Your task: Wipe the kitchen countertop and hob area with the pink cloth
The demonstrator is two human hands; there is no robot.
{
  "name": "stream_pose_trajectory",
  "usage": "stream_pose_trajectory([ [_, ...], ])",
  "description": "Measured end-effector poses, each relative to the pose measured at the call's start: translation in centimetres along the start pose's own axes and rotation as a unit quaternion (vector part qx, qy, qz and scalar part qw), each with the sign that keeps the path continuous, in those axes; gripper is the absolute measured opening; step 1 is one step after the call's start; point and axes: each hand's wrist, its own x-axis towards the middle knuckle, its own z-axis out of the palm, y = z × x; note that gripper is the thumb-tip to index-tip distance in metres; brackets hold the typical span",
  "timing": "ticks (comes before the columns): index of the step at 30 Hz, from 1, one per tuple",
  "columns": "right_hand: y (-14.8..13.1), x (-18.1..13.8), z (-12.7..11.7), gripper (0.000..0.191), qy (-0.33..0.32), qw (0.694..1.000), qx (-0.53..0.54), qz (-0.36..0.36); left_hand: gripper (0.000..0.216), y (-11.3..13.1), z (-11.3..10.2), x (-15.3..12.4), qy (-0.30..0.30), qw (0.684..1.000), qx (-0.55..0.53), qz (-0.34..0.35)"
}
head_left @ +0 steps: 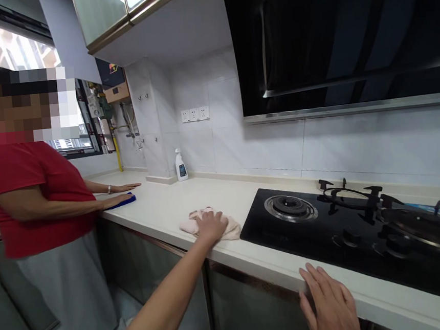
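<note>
My left hand point(211, 226) presses on a pale pink cloth point(231, 229) lying bunched on the white countertop point(158, 211), just left of the stove. Its fingers are curled over the fabric, and part of the cloth is hidden under the palm. At the counter's front edge rests my right hand point(330, 299), open and holding nothing, its fingers laid on the edge below the black gas stove point(288, 236).
A co-worker in a red shirt point(59, 174) stands at the left, one hand on a blue cloth point(125, 200). A spray bottle point(180, 166) stands by the wall. A pan support point(349, 194) sits on the stove under the range hood point(340, 46).
</note>
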Motion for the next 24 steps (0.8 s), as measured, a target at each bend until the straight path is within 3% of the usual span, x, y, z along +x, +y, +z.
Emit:
stream_pose_trajectory([
  [3,0.0,0.0,-0.2,0.040,-0.004,1.000,0.000,-0.001,0.042,3.5,0.6,-1.3,0.020,0.998,-0.021,0.047],
  [6,0.1,0.0,-0.4,0.041,-0.009,1.000,0.000,-0.006,0.041,4.9,0.6,-2.4,0.036,0.997,-0.042,0.059],
  [24,0.7,-0.3,-0.5,0.039,-0.020,1.000,-0.005,-0.012,0.039,4.8,0.2,-4.1,0.052,0.989,-0.103,0.088],
])
